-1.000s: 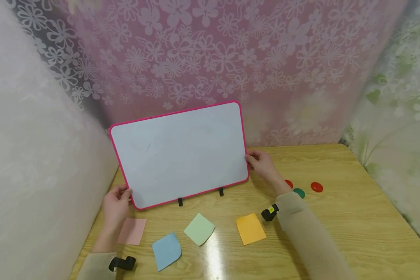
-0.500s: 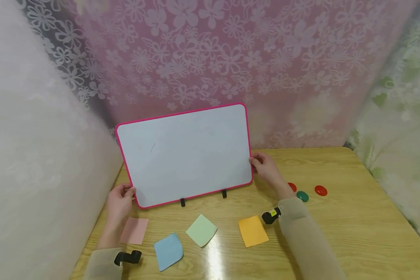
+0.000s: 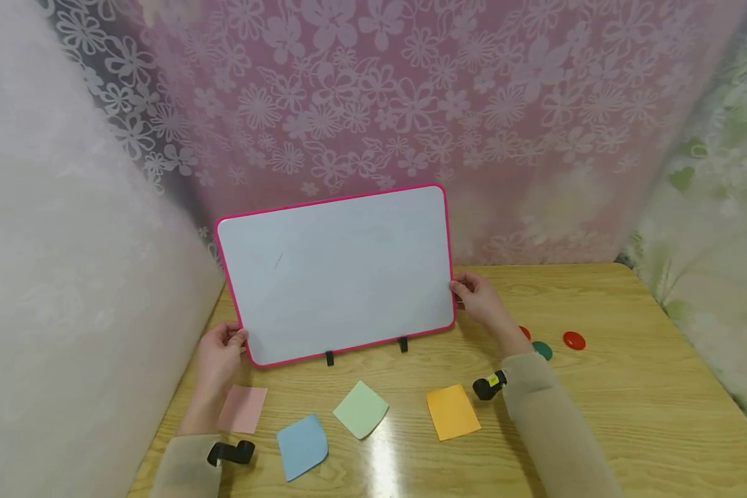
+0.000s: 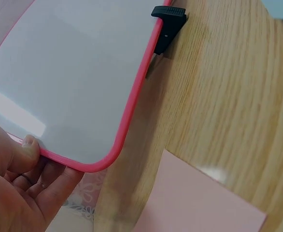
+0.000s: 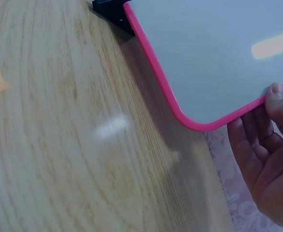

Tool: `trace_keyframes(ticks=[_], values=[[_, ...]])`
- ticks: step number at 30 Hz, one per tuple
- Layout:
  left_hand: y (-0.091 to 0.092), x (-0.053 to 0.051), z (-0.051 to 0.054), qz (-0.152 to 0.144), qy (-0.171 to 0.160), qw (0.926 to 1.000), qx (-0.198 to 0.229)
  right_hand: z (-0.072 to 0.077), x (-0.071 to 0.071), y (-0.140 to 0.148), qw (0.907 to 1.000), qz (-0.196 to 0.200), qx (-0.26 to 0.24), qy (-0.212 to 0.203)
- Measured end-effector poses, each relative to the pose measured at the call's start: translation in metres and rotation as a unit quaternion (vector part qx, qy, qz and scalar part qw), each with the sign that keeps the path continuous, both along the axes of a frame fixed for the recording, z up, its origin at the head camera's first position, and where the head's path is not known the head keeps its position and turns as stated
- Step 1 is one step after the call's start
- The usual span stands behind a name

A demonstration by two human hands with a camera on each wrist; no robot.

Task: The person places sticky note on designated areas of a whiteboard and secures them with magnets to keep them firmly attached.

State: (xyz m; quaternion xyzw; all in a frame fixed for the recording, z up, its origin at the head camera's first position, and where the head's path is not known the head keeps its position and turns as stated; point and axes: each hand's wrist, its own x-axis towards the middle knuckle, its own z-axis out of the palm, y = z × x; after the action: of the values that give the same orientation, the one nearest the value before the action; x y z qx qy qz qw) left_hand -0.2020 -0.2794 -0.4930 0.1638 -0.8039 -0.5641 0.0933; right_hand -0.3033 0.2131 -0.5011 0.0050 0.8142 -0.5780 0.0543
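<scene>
A whiteboard with a pink rim stands leaning back on the table, close to the far wall. Two black feet, one left and one right, stick out under its lower edge. My left hand grips the left rim near the lower corner. In the left wrist view the thumb of that hand lies on the board's face, fingers behind. The right rim is held by my right hand, a bit above its lower corner. The right wrist view shows this hand pinching the rim the same way.
Pink, blue, green and orange paper notes lie on the wooden table before the board. Right of my forearm are red and green discs; another red one is partly hidden. Flowered cloth hangs behind.
The whiteboard has turned slightly, its left end going back, so its edges look more level. Both hands keep their hold. The whole view has shifted a little.
</scene>
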Motion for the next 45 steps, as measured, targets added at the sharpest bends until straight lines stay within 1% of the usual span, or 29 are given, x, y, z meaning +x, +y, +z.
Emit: trace_keyframes(ticks=[6,13,17,21,26,28,30,32,36,38,41,45], values=[[0.002,-0.004,0.0,-0.018,0.002,0.9998,-0.005,0.0,0.002,0.006,0.9999,-0.011,-0.008,0.002],[0.007,-0.008,0.0,-0.032,0.003,0.9993,-0.02,0.0,0.005,0.013,0.9998,-0.018,-0.002,0.005],[0.01,-0.011,0.002,-0.036,-0.001,0.9992,-0.018,-0.001,0.004,0.017,0.9997,-0.023,-0.008,0.006],[0.012,-0.016,0.002,-0.046,-0.005,0.9989,-0.013,-0.002,0.004,0.024,0.9997,-0.02,-0.011,0.006],[0.019,-0.026,0.001,-0.049,-0.004,0.9988,-0.001,0.0,0.006,0.035,0.9994,-0.015,-0.03,-0.001],[0.024,-0.031,0.0,-0.05,0.0,0.9987,0.004,0.001,0.007,0.039,0.9993,-0.019,-0.032,-0.002],[0.029,-0.037,-0.001,-0.052,0.001,0.9986,0.008,0.002,0.008,0.044,0.9993,-0.028,-0.025,0.0],[0.033,-0.041,-0.002,-0.052,-0.002,0.9985,0.016,0.002,0.008,0.047,0.9994,-0.033,-0.008,0.004],[0.04,-0.048,-0.004,-0.042,-0.004,0.9989,0.023,0.001,0.007,0.053,0.9989,-0.041,0.013,0.019],[0.043,-0.052,-0.005,-0.039,0.0,0.999,0.021,0.0,0.005,0.057,0.9986,-0.044,0.014,0.025],[0.049,-0.057,-0.006,-0.042,0.005,0.999,0.014,-0.001,0.005,0.062,0.9983,-0.05,0.01,0.028],[0.055,-0.064,-0.006,-0.048,0.005,0.9986,0.022,-0.001,0.008,0.068,0.998,-0.058,0.012,0.023]])
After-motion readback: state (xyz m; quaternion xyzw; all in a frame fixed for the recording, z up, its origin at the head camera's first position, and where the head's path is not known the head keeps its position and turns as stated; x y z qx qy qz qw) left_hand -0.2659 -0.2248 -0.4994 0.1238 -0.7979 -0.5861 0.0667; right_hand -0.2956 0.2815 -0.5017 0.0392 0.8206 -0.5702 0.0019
